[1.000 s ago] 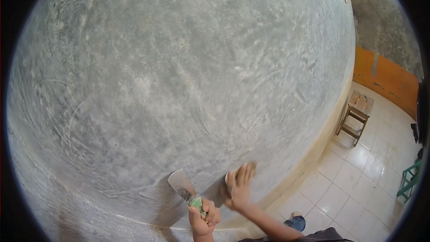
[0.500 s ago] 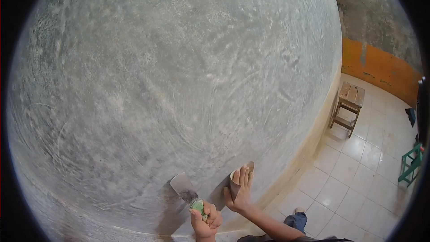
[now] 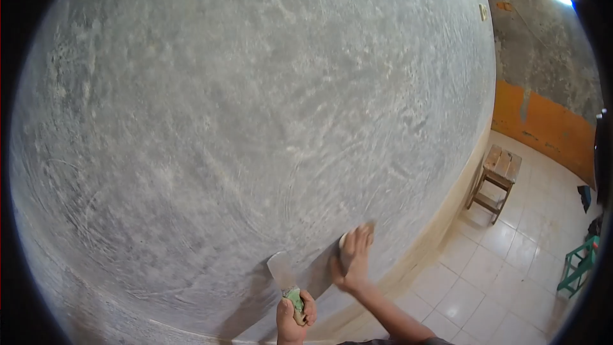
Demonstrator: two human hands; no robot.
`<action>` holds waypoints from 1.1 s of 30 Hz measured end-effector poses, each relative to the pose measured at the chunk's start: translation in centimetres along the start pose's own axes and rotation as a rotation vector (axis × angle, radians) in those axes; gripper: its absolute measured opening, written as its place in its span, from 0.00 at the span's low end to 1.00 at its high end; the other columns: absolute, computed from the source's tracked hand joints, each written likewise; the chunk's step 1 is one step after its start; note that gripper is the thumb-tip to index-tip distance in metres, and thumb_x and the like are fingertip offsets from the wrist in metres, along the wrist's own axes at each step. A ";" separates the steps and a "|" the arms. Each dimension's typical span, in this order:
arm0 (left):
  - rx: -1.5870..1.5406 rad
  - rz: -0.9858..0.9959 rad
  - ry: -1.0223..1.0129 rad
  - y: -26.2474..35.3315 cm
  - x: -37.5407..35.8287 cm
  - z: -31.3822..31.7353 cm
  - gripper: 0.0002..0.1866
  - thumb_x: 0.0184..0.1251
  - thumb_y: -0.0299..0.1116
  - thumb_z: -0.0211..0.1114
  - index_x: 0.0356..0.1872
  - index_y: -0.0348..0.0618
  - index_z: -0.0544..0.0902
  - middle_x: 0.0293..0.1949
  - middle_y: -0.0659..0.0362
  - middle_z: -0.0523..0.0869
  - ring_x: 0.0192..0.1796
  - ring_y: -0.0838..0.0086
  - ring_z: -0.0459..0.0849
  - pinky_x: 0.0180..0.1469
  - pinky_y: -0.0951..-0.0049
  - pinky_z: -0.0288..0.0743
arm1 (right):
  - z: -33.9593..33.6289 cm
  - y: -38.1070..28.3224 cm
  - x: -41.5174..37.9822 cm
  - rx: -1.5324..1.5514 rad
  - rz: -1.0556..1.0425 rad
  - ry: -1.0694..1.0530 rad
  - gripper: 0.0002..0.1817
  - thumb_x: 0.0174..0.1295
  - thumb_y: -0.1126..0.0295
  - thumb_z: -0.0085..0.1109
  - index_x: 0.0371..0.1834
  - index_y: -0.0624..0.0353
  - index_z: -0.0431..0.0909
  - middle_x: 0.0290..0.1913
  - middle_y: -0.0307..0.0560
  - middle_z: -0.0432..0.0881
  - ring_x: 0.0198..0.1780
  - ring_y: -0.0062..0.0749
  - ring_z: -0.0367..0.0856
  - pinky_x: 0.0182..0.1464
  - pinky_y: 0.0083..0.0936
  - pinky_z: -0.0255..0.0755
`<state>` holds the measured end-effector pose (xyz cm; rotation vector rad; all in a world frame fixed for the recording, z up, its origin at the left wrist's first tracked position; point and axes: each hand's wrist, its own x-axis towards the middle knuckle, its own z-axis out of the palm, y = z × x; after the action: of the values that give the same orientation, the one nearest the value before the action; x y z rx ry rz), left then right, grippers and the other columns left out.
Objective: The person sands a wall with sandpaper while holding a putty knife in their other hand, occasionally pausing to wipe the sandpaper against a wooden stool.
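Observation:
My left hand (image 3: 295, 316) is wrapped round the green handle of a putty knife (image 3: 281, 271), its broad metal blade pointing up and close to the grey wall (image 3: 211, 134). To the right of it, my right hand (image 3: 353, 263) lies with fingers stretched over a piece of sandpaper (image 3: 371, 224), pressing it to the wall's lower part. Only the edges of the sandpaper show past the fingers. Pale streaks and swirl marks cover the wall surface.
A wooden stool (image 3: 502, 165) stands on the white tiled floor (image 3: 456, 291) to the right, near the wall's foot. Farther right is a green stool (image 3: 578, 267). A wall with an orange band (image 3: 543, 121) closes off the room behind.
My right hand has slid up and right along the wall with the sandpaper. My left hand and the putty knife have shifted right, the blade turning more upright. The view has tilted slightly.

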<state>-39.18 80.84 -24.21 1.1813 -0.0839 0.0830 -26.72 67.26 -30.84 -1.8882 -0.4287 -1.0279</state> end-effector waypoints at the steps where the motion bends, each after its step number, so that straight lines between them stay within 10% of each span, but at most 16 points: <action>1: 0.007 -0.014 0.021 -0.2 0.2 0.5 0.31 0.68 0.64 0.49 0.40 0.40 0.75 0.18 0.63 0.67 0.18 0.76 0.66 0.19 0.75 0.58 | -1.1 1.3 2.8 -0.041 0.037 0.042 0.43 0.59 0.67 0.57 0.74 0.68 0.45 0.74 0.76 0.43 0.75 0.73 0.38 0.68 0.69 0.33; 5: -0.130 -0.062 -0.016 -1.8 1.0 1.7 0.31 0.69 0.63 0.48 0.40 0.39 0.75 0.20 0.62 0.69 0.19 0.75 0.67 0.20 0.75 0.60 | -5.4 2.0 11.3 -0.021 0.047 0.134 0.42 0.59 0.67 0.56 0.74 0.69 0.46 0.73 0.76 0.44 0.74 0.75 0.40 0.68 0.70 0.34; 12: -0.225 -0.028 0.010 -5.1 2.9 5.4 0.28 0.71 0.59 0.49 0.45 0.40 0.75 0.17 0.65 0.69 0.15 0.81 0.65 0.18 0.79 0.59 | -3.4 5.5 0.5 -0.033 -0.087 -0.206 0.42 0.59 0.62 0.58 0.73 0.67 0.48 0.72 0.78 0.46 0.73 0.76 0.44 0.68 0.70 0.36; 19: -0.347 -0.157 0.192 -7.1 2.2 5.8 0.27 0.69 0.61 0.52 0.44 0.44 0.74 0.17 0.66 0.67 0.15 0.80 0.64 0.18 0.80 0.59 | -8.0 3.3 15.2 -0.051 -0.079 0.037 0.42 0.61 0.62 0.56 0.74 0.65 0.47 0.74 0.75 0.43 0.75 0.72 0.36 0.68 0.71 0.31; 24: -0.228 -0.075 0.087 -6.2 3.0 5.7 0.27 0.70 0.59 0.53 0.45 0.41 0.74 0.17 0.67 0.67 0.15 0.81 0.63 0.18 0.81 0.58 | -2.9 5.2 0.8 0.016 -0.024 -0.185 0.40 0.60 0.59 0.57 0.72 0.66 0.52 0.71 0.82 0.44 0.72 0.79 0.44 0.65 0.73 0.37; 28: -0.117 -0.051 0.031 -5.0 3.4 5.8 0.27 0.70 0.58 0.53 0.46 0.39 0.75 0.17 0.67 0.68 0.15 0.82 0.64 0.18 0.82 0.57 | -6.9 7.1 12.5 -0.037 -0.017 0.201 0.40 0.58 0.63 0.59 0.74 0.59 0.53 0.72 0.82 0.37 0.74 0.77 0.33 0.65 0.75 0.33; 33: -0.100 -0.068 0.010 -5.4 3.8 5.1 0.27 0.70 0.58 0.54 0.45 0.39 0.75 0.17 0.67 0.70 0.15 0.83 0.64 0.18 0.82 0.57 | -7.0 5.1 11.3 -0.115 -0.144 -0.005 0.38 0.60 0.68 0.55 0.75 0.54 0.53 0.73 0.80 0.34 0.75 0.75 0.30 0.68 0.70 0.28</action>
<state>-34.95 74.12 -26.81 1.0831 -0.0381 0.0247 -20.07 57.35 -23.01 -1.9849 -0.5248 -1.1639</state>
